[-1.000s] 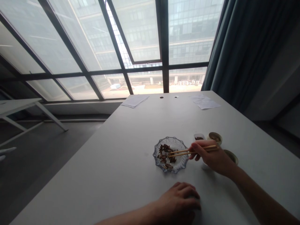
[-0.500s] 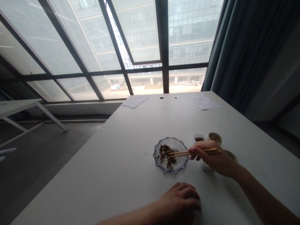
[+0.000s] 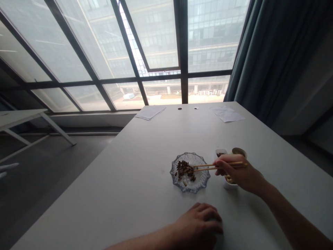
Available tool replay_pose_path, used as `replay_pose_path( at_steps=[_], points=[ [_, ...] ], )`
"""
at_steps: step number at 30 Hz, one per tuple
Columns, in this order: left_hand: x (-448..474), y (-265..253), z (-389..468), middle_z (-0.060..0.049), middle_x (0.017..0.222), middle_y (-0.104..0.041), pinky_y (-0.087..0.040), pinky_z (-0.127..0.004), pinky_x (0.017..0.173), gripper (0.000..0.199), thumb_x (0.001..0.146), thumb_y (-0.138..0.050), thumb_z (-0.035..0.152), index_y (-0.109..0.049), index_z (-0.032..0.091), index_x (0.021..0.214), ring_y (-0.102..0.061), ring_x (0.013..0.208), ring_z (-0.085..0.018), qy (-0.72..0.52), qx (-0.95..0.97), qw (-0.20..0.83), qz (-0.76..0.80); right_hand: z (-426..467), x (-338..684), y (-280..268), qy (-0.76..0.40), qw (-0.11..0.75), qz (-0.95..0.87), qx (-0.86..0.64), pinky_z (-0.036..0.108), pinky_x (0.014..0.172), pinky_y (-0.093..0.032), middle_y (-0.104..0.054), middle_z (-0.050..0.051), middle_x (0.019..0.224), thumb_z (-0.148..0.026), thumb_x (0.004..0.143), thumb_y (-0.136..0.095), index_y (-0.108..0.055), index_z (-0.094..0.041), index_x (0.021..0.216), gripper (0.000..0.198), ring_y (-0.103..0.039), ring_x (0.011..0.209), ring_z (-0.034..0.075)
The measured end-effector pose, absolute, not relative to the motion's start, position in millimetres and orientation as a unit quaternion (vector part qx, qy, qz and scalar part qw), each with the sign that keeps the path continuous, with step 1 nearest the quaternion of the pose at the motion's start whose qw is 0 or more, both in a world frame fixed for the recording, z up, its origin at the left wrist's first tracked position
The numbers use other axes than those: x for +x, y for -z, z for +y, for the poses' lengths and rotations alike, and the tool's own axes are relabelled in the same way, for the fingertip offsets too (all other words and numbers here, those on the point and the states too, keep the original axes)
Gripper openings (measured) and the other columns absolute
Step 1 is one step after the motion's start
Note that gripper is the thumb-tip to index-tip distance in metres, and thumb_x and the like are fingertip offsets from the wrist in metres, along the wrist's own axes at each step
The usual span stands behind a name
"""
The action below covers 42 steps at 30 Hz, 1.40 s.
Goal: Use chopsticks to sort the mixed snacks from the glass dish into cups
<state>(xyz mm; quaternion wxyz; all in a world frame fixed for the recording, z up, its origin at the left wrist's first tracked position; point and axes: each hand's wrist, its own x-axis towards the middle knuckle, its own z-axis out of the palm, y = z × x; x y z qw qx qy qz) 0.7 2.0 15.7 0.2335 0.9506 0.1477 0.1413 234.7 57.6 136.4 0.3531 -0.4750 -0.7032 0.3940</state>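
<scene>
Your right hand (image 3: 238, 175) is closed around a pair of wooden chopsticks (image 3: 208, 167), thumb and fingers pinching the shafts near their back ends. The tips reach left over a scalloped glass dish (image 3: 179, 182) and sit at the right edge of the pile of dark seeds (image 3: 185, 169); whether a seed is caught between them is too small to tell. The dish stands near the middle of the grey counter (image 3: 145, 163), just left of that hand.

Your left hand (image 3: 199, 225) lies palm down on the counter, fingers loosely together, holding nothing, apart from the dish and nearer to you.

Just beside the right hand are three small vessels: a white square cup (image 3: 220, 152) with dark contents, a round cup (image 3: 239, 151) behind it, and a white cup (image 3: 230, 184) partly hidden under the fingers.

Handling notes, as judgement: keep the lower stick still and move only the upper one. Take a single seed from the loose edge of the pile, not the heap. Grip across its flat faces, since seeds of this kind likely slip and spin. Keep the tips low over the dish. The glass may slide if nudged.

Papers (image 3: 150, 111) lie at the far end by the window.
</scene>
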Motion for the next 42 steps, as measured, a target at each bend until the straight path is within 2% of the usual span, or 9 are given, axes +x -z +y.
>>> replay_pose_path(
  at_steps=[4, 12, 18, 22, 26, 29, 31, 36, 42],
  points=[
    [1, -11, 3, -0.002, 0.128, -0.065, -0.041, -0.033, 0.110, 0.022, 0.094, -0.057, 0.035, -0.059, 0.027, 0.114, -0.053, 0.129, -0.020, -0.150, 0.951, 0.229, 0.143, 55, 237, -137, -0.392, 0.331, -0.717, -0.471, 0.026, 0.058, -0.049, -0.073, 0.006, 0.072, -0.051, 0.098, -0.056, -0.074, -0.017, 0.083, 0.041, -0.067, 0.064, 0.017],
    [0, -14, 1, -0.002, 0.128, -0.065, -0.040, -0.033, 0.111, 0.022, 0.095, -0.055, 0.035, -0.059, 0.027, 0.116, -0.053, 0.129, -0.019, -0.149, 0.951, 0.228, 0.146, 59, 226, -122, -0.356, 0.315, -0.768, -0.430, 0.026, 0.060, -0.045, -0.070, 0.004, 0.069, -0.048, 0.102, -0.051, -0.070, -0.018, 0.073, 0.046, -0.062, 0.062, 0.015],
    [0, -13, 3, -0.002, 0.127, -0.065, -0.039, -0.032, 0.111, 0.022, 0.097, -0.052, 0.035, -0.059, 0.027, 0.116, -0.052, 0.129, -0.019, -0.151, 0.952, 0.226, 0.142, 58, 219, -113, -0.310, 0.369, -0.766, -0.426, 0.026, 0.057, -0.044, -0.068, 0.003, 0.062, -0.046, 0.103, -0.049, -0.073, -0.017, 0.075, 0.046, -0.059, 0.056, 0.014],
    [0, -13, 2, -0.002, 0.127, -0.065, -0.039, -0.031, 0.111, 0.022, 0.097, -0.051, 0.037, -0.059, 0.027, 0.115, -0.052, 0.129, -0.019, -0.154, 0.951, 0.227, 0.143, 54, 226, -124, -0.284, 0.420, -0.752, -0.421, 0.027, 0.055, -0.047, -0.070, 0.005, 0.064, -0.045, 0.103, -0.050, -0.073, -0.018, 0.074, 0.046, -0.062, 0.056, 0.015],
    [0, -15, 1, -0.002, 0.128, -0.065, -0.039, -0.032, 0.111, 0.021, 0.097, -0.053, 0.035, -0.059, 0.027, 0.115, -0.052, 0.129, -0.018, -0.148, 0.950, 0.232, 0.146, 45, 254, -152, -0.232, 0.521, -0.667, -0.479, 0.029, 0.055, -0.056, -0.075, 0.007, 0.073, -0.047, 0.099, -0.058, -0.077, -0.020, 0.081, 0.037, -0.071, 0.058, 0.019],
    [-1, -17, 2, -0.003, 0.128, -0.065, -0.040, -0.033, 0.111, 0.023, 0.095, -0.055, 0.032, -0.059, 0.027, 0.117, -0.052, 0.129, -0.019, -0.145, 0.949, 0.241, 0.144, 39, 277, -171, -0.141, 0.584, -0.581, -0.550, 0.033, 0.055, -0.059, -0.075, 0.006, 0.066, -0.052, 0.093, -0.064, -0.077, -0.023, 0.082, 0.034, -0.071, 0.054, 0.021],
    [-2, -18, 2, -0.003, 0.129, -0.064, -0.040, -0.033, 0.111, 0.025, 0.094, -0.057, 0.032, -0.058, 0.027, 0.118, -0.052, 0.129, -0.019, -0.143, 0.949, 0.244, 0.141, 39, 289, -177, -0.117, 0.591, -0.551, -0.577, 0.035, 0.054, -0.060, -0.074, 0.005, 0.063, -0.055, 0.092, -0.065, -0.077, -0.024, 0.083, 0.035, -0.071, 0.052, 0.022],
    [-3, -16, 3, -0.004, 0.129, -0.064, -0.040, -0.033, 0.112, 0.026, 0.093, -0.057, 0.031, -0.058, 0.027, 0.119, -0.051, 0.130, -0.019, -0.145, 0.949, 0.242, 0.140, 46, 302, -174, -0.146, 0.561, -0.555, -0.597, 0.034, 0.050, -0.060, -0.076, 0.006, 0.068, -0.057, 0.089, -0.068, -0.077, -0.022, 0.087, 0.036, -0.073, 0.056, 0.024],
    [-1, -17, 2, -0.004, 0.129, -0.064, -0.040, -0.033, 0.111, 0.026, 0.092, -0.058, 0.030, -0.058, 0.027, 0.118, -0.052, 0.129, -0.019, -0.147, 0.949, 0.242, 0.141, 42, 290, -175, -0.168, 0.570, -0.555, -0.582, 0.033, 0.057, -0.061, -0.076, 0.006, 0.070, -0.055, 0.090, -0.067, -0.077, -0.022, 0.088, 0.035, -0.074, 0.059, 0.022]
  ],
)
